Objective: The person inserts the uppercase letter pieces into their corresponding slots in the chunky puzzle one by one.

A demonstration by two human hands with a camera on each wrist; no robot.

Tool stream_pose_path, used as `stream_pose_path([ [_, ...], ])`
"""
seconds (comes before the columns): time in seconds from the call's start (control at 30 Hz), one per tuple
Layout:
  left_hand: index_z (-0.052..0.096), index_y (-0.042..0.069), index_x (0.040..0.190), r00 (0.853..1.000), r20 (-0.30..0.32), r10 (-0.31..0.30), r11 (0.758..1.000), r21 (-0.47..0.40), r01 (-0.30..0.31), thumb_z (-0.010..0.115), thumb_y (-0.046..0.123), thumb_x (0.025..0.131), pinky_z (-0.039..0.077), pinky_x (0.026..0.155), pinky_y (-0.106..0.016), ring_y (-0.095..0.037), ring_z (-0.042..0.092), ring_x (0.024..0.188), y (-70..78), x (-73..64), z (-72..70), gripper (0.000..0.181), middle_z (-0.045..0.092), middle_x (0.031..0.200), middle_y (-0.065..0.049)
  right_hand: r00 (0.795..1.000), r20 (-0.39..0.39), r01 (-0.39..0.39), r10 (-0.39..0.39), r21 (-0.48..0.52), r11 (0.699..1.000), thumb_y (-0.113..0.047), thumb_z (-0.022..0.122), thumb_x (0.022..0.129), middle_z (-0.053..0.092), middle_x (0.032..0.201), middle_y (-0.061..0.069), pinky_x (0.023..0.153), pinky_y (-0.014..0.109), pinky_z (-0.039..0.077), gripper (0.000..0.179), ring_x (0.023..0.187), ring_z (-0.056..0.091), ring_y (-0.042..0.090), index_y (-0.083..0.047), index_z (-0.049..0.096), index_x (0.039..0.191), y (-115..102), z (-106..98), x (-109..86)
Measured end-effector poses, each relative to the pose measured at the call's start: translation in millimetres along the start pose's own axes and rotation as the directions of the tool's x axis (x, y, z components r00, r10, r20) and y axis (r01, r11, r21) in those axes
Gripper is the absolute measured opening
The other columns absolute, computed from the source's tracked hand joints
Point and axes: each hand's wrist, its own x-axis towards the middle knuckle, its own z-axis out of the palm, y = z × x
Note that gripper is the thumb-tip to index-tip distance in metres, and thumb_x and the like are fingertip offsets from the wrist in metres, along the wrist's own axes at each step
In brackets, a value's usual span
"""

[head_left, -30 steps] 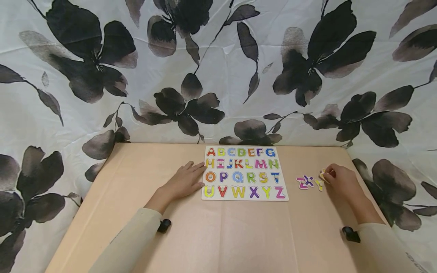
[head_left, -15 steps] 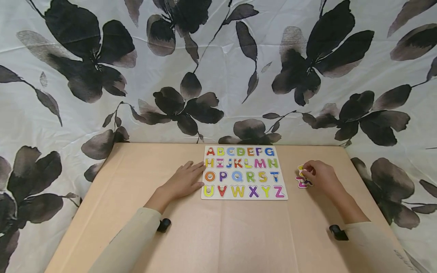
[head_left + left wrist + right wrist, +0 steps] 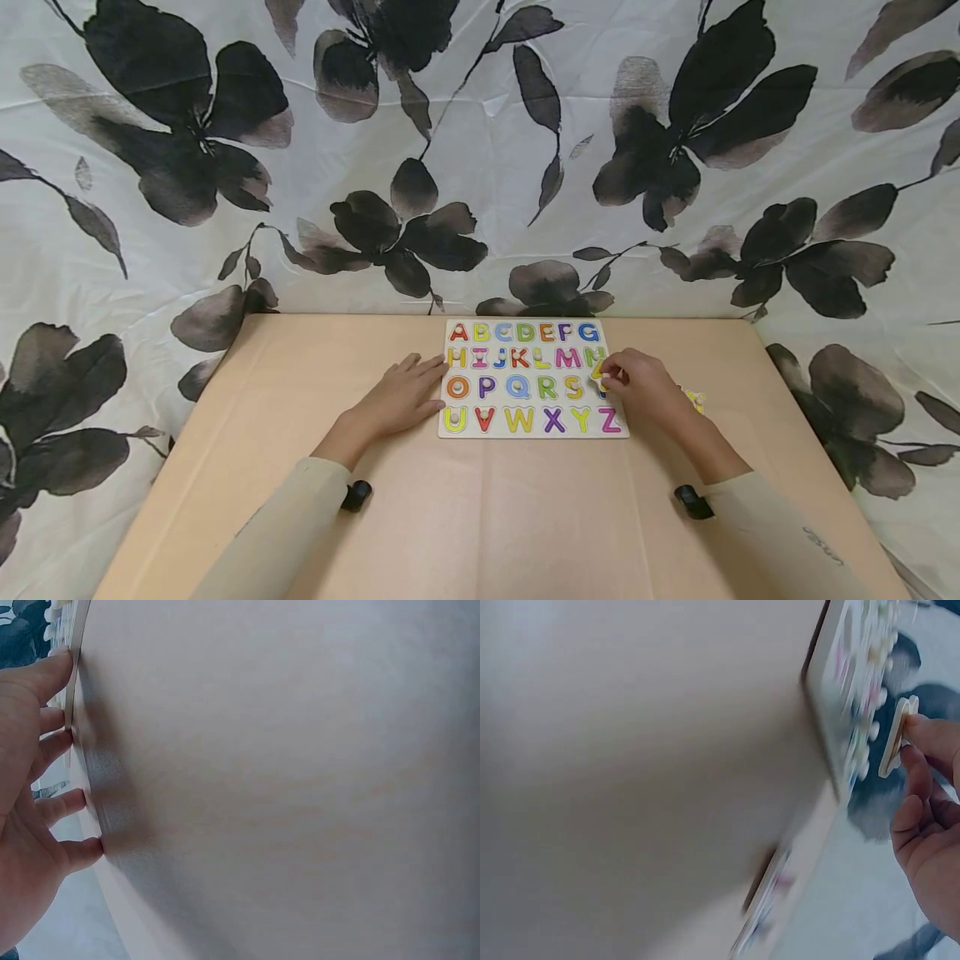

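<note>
A white alphabet puzzle board (image 3: 501, 423) with rows of coloured letters lies at the table's far side. My left hand (image 3: 401, 392) rests flat with spread fingertips at the board's left edge; in the left wrist view, the thumb touches the board's side. Over the right part of the board, my right hand (image 3: 645, 385) pinches a yellow letter piece (image 3: 597, 372) between thumb and fingers. The right wrist view shows this piece (image 3: 897, 739) edge-on, held above the knobbed letters. Which letter it is, I cannot tell.
To the board's right, loose letter pieces lie on the table, partly hidden behind the right hand; a yellow one (image 3: 697, 402) shows. The beige tabletop (image 3: 480, 517) ends at a floral cloth (image 3: 525, 250) behind. Dark wrist cameras are strapped at both sleeves.
My right hand has picked up the yellow letter piece from the right of the table and carried it left over the board. The left hand stays at the board's edge.
</note>
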Motion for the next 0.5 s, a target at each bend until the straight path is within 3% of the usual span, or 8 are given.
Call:
stream_pose_path([
  [0.33, 0.041, 0.014, 0.160, 1.000, -0.004, -0.002, 1.000, -0.014, 0.002, 0.061, 0.045, 0.102, 0.027, 0.122, -0.066, -0.044, 0.028, 0.154, 0.2, -0.6, -0.8, 0.069, 0.033, 0.169, -0.005, 0.992, 0.052, 0.118, -0.117, -0.012, 0.993, -0.015, 0.077, 0.093, 0.063, 0.095, 0.000, 0.079, 0.029, 0.057, 0.012, 0.088, 0.056, 0.017, -0.013, 0.075, 0.104, -45.4, 24.2, 9.5],
  [0.5, 0.041, 0.012, 0.159, 1.000, -0.005, 0.013, 1.000, -0.016, -0.013, 0.060, 0.044, 0.103, 0.027, 0.121, -0.067, -0.045, 0.028, 0.154, 0.9, -1.4, -2.2, 0.068, 0.034, 0.169, -0.006, 0.972, 0.061, 0.228, -0.226, -0.042, 0.973, -0.015, 0.077, 0.093, 0.062, 0.096, -0.003, 0.079, 0.028, 0.054, 0.011, 0.089, 0.055, 0.014, -0.014, 0.076, 0.103, -57.7, 38.1, 7.1],
])
